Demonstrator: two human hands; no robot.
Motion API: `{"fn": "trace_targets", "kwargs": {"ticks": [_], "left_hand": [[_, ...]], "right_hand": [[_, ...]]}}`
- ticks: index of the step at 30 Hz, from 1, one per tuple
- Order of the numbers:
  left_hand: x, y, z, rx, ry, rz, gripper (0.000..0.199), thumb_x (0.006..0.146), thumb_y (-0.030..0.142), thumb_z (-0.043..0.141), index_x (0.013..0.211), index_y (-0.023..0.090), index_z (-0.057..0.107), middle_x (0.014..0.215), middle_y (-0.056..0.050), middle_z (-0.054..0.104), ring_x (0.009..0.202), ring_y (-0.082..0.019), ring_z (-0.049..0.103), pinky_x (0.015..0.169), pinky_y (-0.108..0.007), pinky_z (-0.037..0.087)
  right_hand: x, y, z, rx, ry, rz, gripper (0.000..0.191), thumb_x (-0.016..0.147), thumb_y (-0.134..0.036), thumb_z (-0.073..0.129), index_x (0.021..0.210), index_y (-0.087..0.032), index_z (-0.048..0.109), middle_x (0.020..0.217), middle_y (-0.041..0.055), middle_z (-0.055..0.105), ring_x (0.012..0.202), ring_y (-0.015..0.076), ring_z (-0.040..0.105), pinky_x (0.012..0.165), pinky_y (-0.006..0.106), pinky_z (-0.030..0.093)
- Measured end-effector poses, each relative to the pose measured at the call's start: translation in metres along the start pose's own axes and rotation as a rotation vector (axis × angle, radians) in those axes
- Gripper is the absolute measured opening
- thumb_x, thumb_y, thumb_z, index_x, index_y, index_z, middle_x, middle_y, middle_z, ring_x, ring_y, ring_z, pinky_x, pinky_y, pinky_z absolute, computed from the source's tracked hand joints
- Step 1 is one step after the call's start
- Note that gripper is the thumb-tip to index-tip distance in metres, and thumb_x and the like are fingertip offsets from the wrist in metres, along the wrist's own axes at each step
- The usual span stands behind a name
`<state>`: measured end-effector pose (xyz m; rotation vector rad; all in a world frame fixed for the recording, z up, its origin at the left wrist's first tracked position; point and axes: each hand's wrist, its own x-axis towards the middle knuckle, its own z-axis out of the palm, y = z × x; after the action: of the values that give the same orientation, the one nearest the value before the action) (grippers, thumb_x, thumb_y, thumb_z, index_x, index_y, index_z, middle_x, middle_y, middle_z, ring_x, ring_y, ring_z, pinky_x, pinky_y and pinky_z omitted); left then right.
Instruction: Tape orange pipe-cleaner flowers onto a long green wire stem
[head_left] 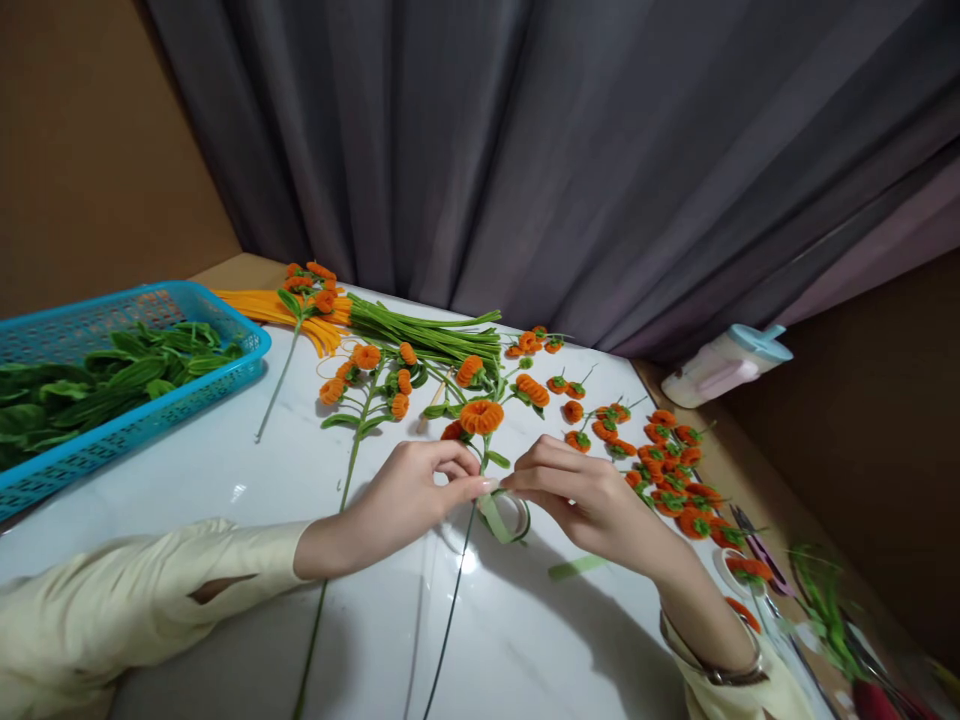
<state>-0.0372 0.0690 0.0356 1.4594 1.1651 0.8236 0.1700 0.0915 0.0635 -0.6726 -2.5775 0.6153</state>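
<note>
My left hand (412,495) pinches a wire stem (454,590) between thumb and fingers. At its top the stem bears fuzzy orange pumpkin-shaped heads (481,417) and small green leaves (497,459). My right hand (592,495) is closed at the same spot, its fingertips pinching a strip of pale green tape against the stem. Just below the fingertips hangs or rests the tape roll (505,520); I cannot tell which. Left of my left hand lies a finished-looking branch (364,400) with several orange heads, its long stem passing under my wrist.
A blue basket (259,345) of green leaves stands left. Orange and green pipe cleaners (427,330) lie at the back. Loose orange heads (667,470) cover the right side, near scissors (761,550). A lidded cup (727,365) stands by the curtain (480,150). A tape scrap (577,567) lies on the tabletop.
</note>
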Motion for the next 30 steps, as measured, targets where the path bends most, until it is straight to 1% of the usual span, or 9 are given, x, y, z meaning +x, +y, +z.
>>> {"fn": "trace_targets", "kwargs": {"ticks": [5, 12, 15, 17, 19, 21, 24, 27, 30], "left_hand": [[0.0, -0.001, 0.001, 0.021, 0.009, 0.018, 0.015, 0.076, 0.03, 0.061, 0.069, 0.017, 0.06, 0.067, 0.001, 0.064, 0.065, -0.014, 0.058, 0.056, -0.021, 0.04], [0.0, 0.002, 0.002, -0.002, -0.015, -0.02, 0.019, 0.074, 0.033, 0.062, 0.069, 0.016, 0.058, 0.059, 0.002, 0.056, 0.057, -0.012, 0.05, 0.051, -0.021, 0.036], [0.0, 0.002, 0.002, -0.052, -0.043, -0.013, 0.017, 0.075, 0.032, 0.061, 0.07, 0.016, 0.058, 0.064, 0.001, 0.062, 0.062, -0.013, 0.055, 0.056, -0.022, 0.039], [0.0, 0.001, 0.003, -0.079, -0.055, -0.006, 0.017, 0.076, 0.032, 0.06, 0.071, 0.016, 0.057, 0.066, -0.001, 0.065, 0.065, -0.014, 0.058, 0.059, -0.023, 0.041], [-0.001, 0.0, 0.003, -0.09, -0.054, 0.004, 0.016, 0.076, 0.032, 0.06, 0.072, 0.016, 0.056, 0.067, -0.001, 0.066, 0.066, -0.015, 0.06, 0.06, -0.024, 0.043], [-0.002, 0.001, 0.004, -0.08, -0.038, 0.012, 0.016, 0.076, 0.032, 0.06, 0.072, 0.017, 0.056, 0.067, -0.001, 0.067, 0.067, -0.016, 0.061, 0.062, -0.024, 0.043], [-0.003, 0.002, 0.004, -0.064, -0.012, -0.001, 0.016, 0.076, 0.031, 0.061, 0.071, 0.017, 0.056, 0.068, -0.001, 0.068, 0.068, -0.015, 0.061, 0.063, -0.024, 0.043], [-0.003, 0.003, 0.004, -0.078, -0.011, -0.028, 0.016, 0.077, 0.031, 0.061, 0.071, 0.016, 0.057, 0.067, 0.0, 0.067, 0.067, -0.014, 0.06, 0.063, -0.024, 0.042], [-0.002, 0.002, 0.004, -0.124, -0.024, -0.041, 0.017, 0.076, 0.032, 0.062, 0.072, 0.016, 0.057, 0.066, 0.0, 0.065, 0.066, -0.014, 0.058, 0.062, -0.024, 0.041]], "right_hand": [[0.003, 0.002, 0.001, 0.109, 0.012, 0.053, 0.017, 0.09, -0.01, 0.048, 0.089, -0.017, 0.063, 0.08, 0.0054, 0.065, 0.078, 0.0157, 0.056, 0.069, 0.027, 0.047], [0.004, 0.001, 0.008, 0.071, 0.058, 0.056, 0.014, 0.09, -0.012, 0.047, 0.087, -0.017, 0.06, 0.08, 0.0061, 0.063, 0.078, 0.017, 0.054, 0.068, 0.029, 0.046], [0.004, -0.001, 0.011, 0.024, 0.116, 0.105, 0.006, 0.089, -0.016, 0.049, 0.087, -0.018, 0.055, 0.081, 0.006, 0.059, 0.074, 0.0162, 0.053, 0.064, 0.028, 0.046], [0.005, -0.002, 0.012, 0.024, 0.152, 0.15, 0.002, 0.088, -0.019, 0.052, 0.089, -0.019, 0.051, 0.086, 0.0063, 0.058, 0.069, 0.0145, 0.053, 0.06, 0.026, 0.046], [0.005, -0.001, 0.012, 0.038, 0.17, 0.227, 0.01, 0.086, -0.022, 0.055, 0.093, -0.019, 0.048, 0.09, 0.0064, 0.058, 0.065, 0.0131, 0.052, 0.059, 0.026, 0.046], [0.004, 0.0, 0.009, 0.062, 0.14, 0.344, 0.02, 0.083, -0.027, 0.06, 0.096, -0.02, 0.047, 0.093, 0.0062, 0.058, 0.065, 0.0128, 0.052, 0.06, 0.026, 0.046], [0.002, 0.002, 0.003, 0.146, 0.006, 0.483, 0.026, 0.078, -0.029, 0.066, 0.095, -0.019, 0.049, 0.087, 0.0026, 0.058, 0.065, 0.0123, 0.053, 0.059, 0.025, 0.046], [-0.002, -0.004, -0.006, 0.187, -0.039, 0.501, 0.021, 0.079, -0.026, 0.064, 0.096, -0.019, 0.054, 0.081, 0.0005, 0.058, 0.066, 0.0119, 0.053, 0.06, 0.023, 0.046], [-0.005, -0.018, -0.015, 0.172, -0.003, 0.484, 0.022, 0.084, -0.028, 0.058, 0.104, -0.02, 0.057, 0.093, 0.0039, 0.062, 0.074, 0.0134, 0.057, 0.066, 0.024, 0.048]]}}
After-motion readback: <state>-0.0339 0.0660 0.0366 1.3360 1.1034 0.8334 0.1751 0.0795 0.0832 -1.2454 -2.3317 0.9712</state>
